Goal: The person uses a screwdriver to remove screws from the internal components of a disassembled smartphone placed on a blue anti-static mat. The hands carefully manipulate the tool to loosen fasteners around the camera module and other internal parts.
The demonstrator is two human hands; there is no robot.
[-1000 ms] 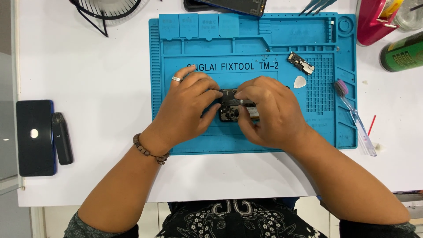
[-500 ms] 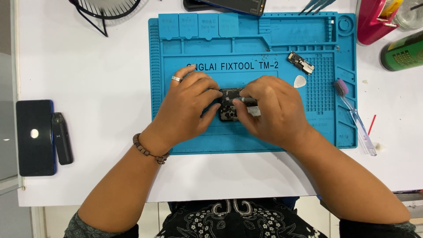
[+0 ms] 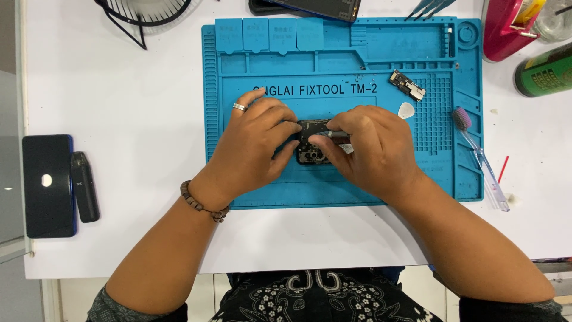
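Observation:
A small dark circuit board [image 3: 310, 143] lies in the middle of the blue repair mat [image 3: 262, 65]. My left hand [image 3: 253, 149], with a ring and a bead bracelet, pinches the board's left side and steadies it. My right hand [image 3: 372, 152] grips a thin metal tool [image 3: 335, 136] whose tip rests on the board's upper right part. Both hands cover much of the board.
On the mat lie a small connector board [image 3: 408, 85] and a white pick [image 3: 406, 111]. A toothbrush [image 3: 476, 152] rests at the mat's right edge. A dark phone [image 3: 47, 185] and a black stick-shaped device [image 3: 84, 186] lie at the left. A fan base, a red container [image 3: 506, 30] and a green can [image 3: 545, 71] stand at the back.
My right hand has shifted slightly left over the board with the tool. My left hand has stayed on the board.

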